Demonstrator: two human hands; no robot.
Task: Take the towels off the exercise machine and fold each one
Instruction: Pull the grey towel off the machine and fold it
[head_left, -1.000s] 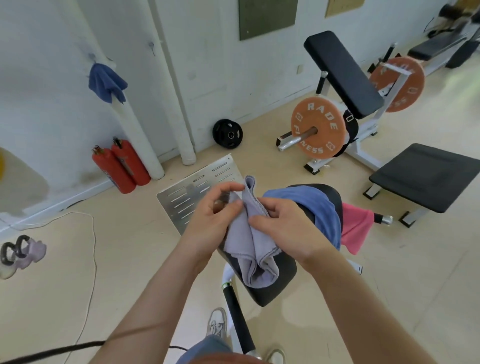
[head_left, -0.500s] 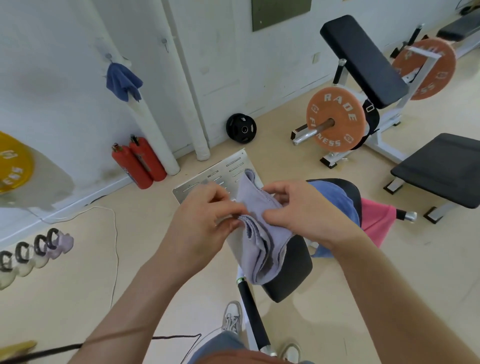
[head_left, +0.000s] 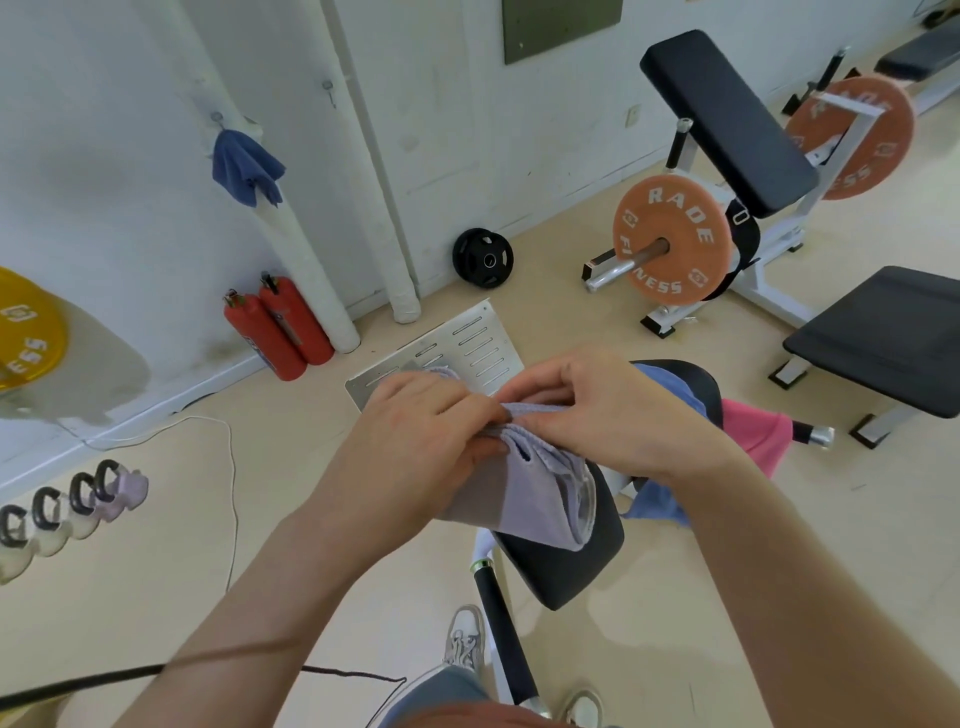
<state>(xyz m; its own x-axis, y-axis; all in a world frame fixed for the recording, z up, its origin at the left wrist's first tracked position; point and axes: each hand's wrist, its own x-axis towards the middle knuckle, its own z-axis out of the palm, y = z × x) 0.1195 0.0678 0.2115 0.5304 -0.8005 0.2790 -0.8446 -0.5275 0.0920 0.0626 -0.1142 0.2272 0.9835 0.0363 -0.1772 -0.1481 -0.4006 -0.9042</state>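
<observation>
A lilac towel (head_left: 540, 493) hangs doubled over between both hands, above the black padded seat (head_left: 566, 566) of the exercise machine. My left hand (head_left: 421, 441) grips its upper left edge with curled fingers. My right hand (head_left: 597, 410) pinches the top fold just beside it. Behind my right wrist a blue towel (head_left: 670, 384) lies draped over the seat, its lower end showing below my arm. A pink towel (head_left: 753, 431) hangs on the machine's handle bar to the right.
A slotted metal footplate (head_left: 467, 343) stands beyond my hands. Two red fire extinguishers (head_left: 275, 327) lean at the wall, with a blue cloth (head_left: 244, 166) hung above. An orange weight plate (head_left: 670, 239) and black benches (head_left: 883, 338) fill the right side. Kettlebells (head_left: 67, 509) line the left floor.
My hands have turned the lilac towel so its top edge lies level, and the hanging part is shorter and wider. The view has swung slightly left and down.
</observation>
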